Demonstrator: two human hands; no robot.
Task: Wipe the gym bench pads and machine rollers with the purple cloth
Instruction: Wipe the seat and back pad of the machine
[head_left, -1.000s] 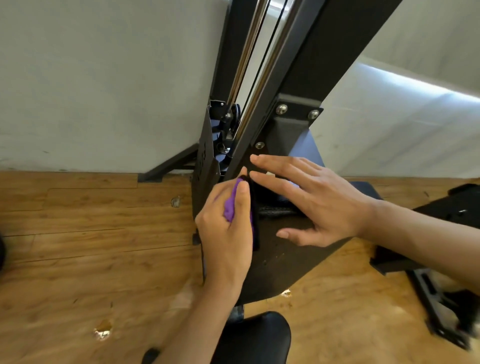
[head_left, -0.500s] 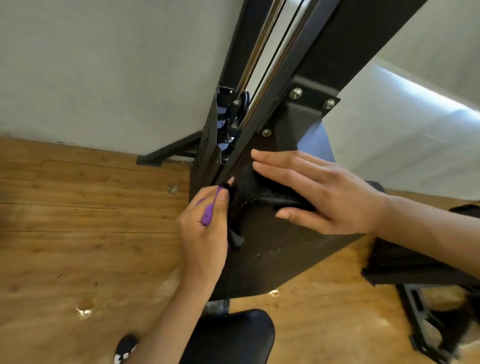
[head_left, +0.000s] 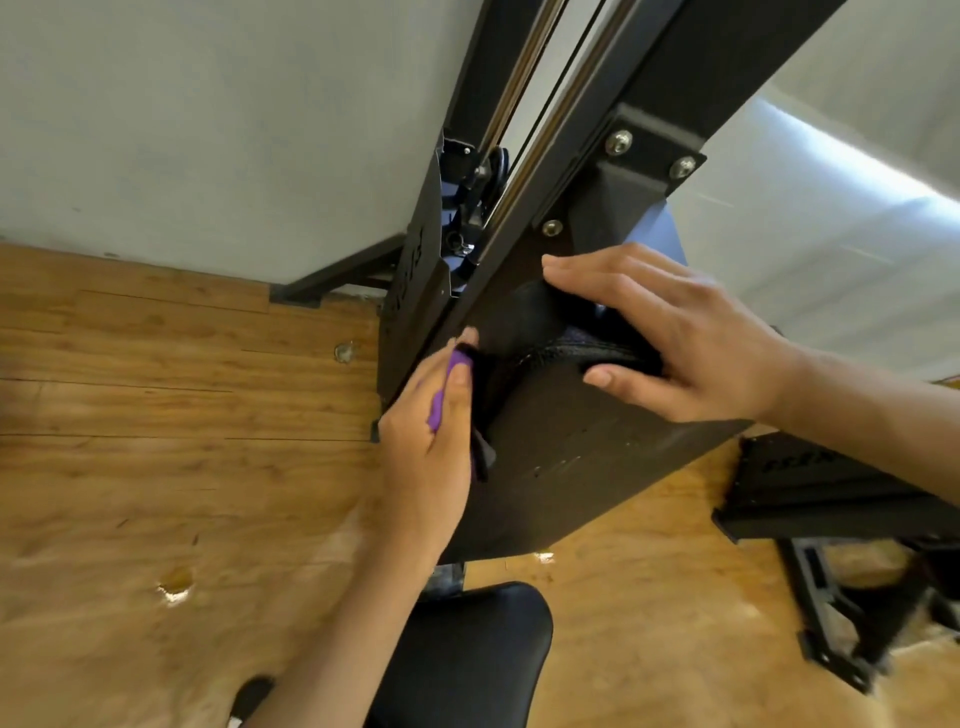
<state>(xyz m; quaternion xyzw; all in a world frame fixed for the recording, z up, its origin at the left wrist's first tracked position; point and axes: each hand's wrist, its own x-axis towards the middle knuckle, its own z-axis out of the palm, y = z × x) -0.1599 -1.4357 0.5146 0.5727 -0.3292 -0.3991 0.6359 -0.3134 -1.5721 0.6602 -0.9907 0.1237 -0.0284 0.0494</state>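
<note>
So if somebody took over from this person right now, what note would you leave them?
Left hand grips the bunched purple cloth, pressed to the left edge of the black metal machine panel.
Right hand lies flat, fingers straight, on the black stitched strap on that panel.
Black padded seat sits below, untouched now.
Wiped so far: cannot tell.
Probably left: seat pad, rollers (not in view).

Bright, soft, even daylight. A glare band is blown out on the pale grey wall (head_left: 831, 171) at upper right. The black metal machine frame (head_left: 597, 467) is underexposed and its detail is crushed. The wooden plank floor (head_left: 130, 415) smears at the left edge. The black metal stand (head_left: 831, 623) at lower right is blurred. Wide-angle bending at the borders. The left hand (head_left: 426, 467), right hand (head_left: 691, 332) and purple cloth (head_left: 439, 410) are sharp.
</note>
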